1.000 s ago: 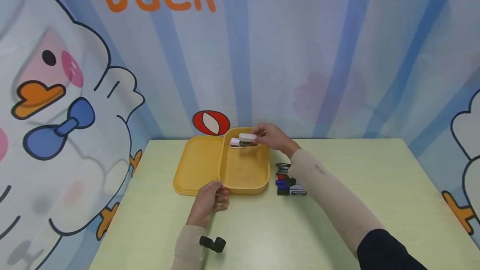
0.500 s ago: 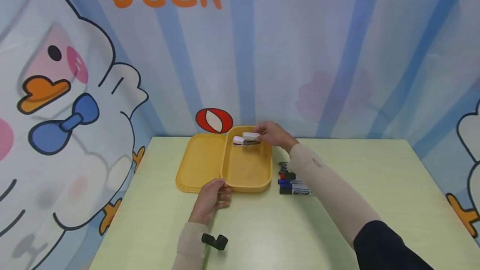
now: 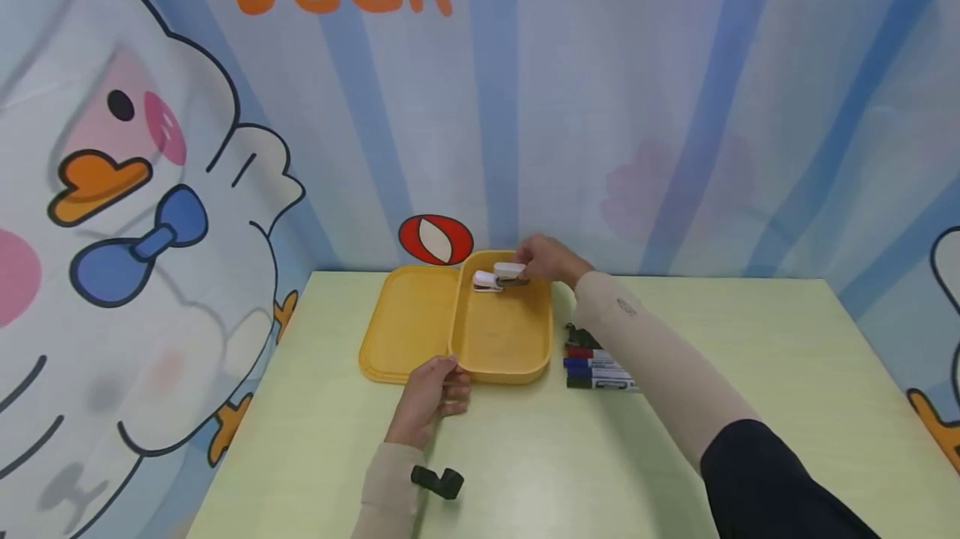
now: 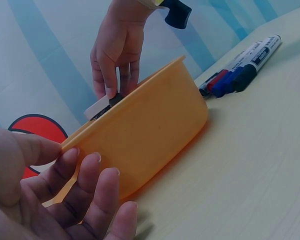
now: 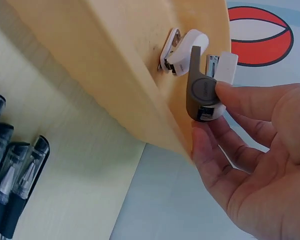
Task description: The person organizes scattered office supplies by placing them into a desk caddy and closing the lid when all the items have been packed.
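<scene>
A yellow plastic box [image 3: 501, 347] lies opened on the table, its flat lid [image 3: 408, 326] folded out to the left. The left hand [image 3: 427, 396] pinches the box's near left rim between thumb and forefinger; its other fingers are bent loosely beside the wall in the left wrist view. At the back of the box, the right hand [image 3: 549, 258] holds a small grey and white stapler [image 5: 202, 95] between thumb and fingers. Beside it inside the box sits a second mini stapler [image 5: 187, 52], pale pinkish white. The held stapler's underside is partly hidden by the box wall in the left wrist view.
Right of the box lie several markers [image 3: 596, 372] with black, blue and red caps, partly under the right sleeve. Several clear-barrelled pens [image 5: 15, 185] lie beyond them. A printed cloth backdrop [image 3: 570, 106] stands along the table's back edge.
The right forearm has shifted slightly left, uncovering more of the markers. The right hand still holds the stapler over the box's back, and the left hand keeps its hold. The head view has drifted a little.
</scene>
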Available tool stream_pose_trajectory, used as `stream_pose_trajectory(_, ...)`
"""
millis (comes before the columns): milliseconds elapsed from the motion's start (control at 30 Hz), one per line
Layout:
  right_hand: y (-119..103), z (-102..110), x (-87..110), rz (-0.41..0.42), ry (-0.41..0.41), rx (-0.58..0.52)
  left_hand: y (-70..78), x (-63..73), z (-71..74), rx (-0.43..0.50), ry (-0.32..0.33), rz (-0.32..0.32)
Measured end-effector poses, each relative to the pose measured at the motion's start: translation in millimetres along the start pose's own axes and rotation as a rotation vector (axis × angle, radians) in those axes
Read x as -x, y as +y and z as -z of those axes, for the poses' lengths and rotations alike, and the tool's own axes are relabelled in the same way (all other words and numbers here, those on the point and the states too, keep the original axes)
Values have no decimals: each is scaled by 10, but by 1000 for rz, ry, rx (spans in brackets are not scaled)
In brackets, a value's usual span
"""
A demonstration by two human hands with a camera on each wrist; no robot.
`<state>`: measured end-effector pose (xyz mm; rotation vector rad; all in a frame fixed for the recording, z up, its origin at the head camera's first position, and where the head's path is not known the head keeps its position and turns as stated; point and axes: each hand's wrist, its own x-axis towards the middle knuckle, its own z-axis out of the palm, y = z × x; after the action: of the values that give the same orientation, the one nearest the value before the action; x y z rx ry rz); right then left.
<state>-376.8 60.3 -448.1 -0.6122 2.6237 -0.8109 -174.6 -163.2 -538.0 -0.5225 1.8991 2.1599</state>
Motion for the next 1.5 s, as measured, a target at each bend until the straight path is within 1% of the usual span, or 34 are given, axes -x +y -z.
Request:
stream_pose_trajectory(133,15,-10,-20,-33,-8,51,1,11,-23,-3,0,-1)
stream_pose_trajectory(233,5,-12,-20,-56,-2,113,2,8,-30,-6,-8,-6)
stream_pose_trajectory(333,-33,2,-13,-53,12,187,11,2,-33,-3,-16,-8)
stream_pose_trajectory(400,-61,13,-12,-35,24,241,18,-11,-35,-1,-18,-4)
stream_pose_trajectory(533,-97,12,-23,-17,51,310,43,-14,-40,-4,-14,-5)
stream_pose_trajectory(667,-112,-21,-39,-41,76,378,50,-9,-39,-5,-10,-12)
stream_pose_trajectory(800,-98,-76,-52,-55,70,471,36,-6,-40,4,-17,-12)
stream_pose_trajectory(1067,-19,-234,-89,-1,83,641,6,-16,-46,8,-15,-7)
stream_pose_trajectory(1200,26,-310,-107,51,131,716,1,-16,-38,9,-12,-4)
stream_pose_trajectory(1267,28,-327,-100,74,151,737,-1,-14,-30,8,-12,-5)
stream_pose_trajectory(1367,6,-325,-84,94,174,732,0,-8,-18,3,-10,0)
stream_pose_trajectory(1433,-10,-313,-71,92,179,690,2,-3,-7,-2,-6,3)
stream_pose_trajectory(1500,-26,-291,-50,85,184,601,3,5,7,-3,-5,3)
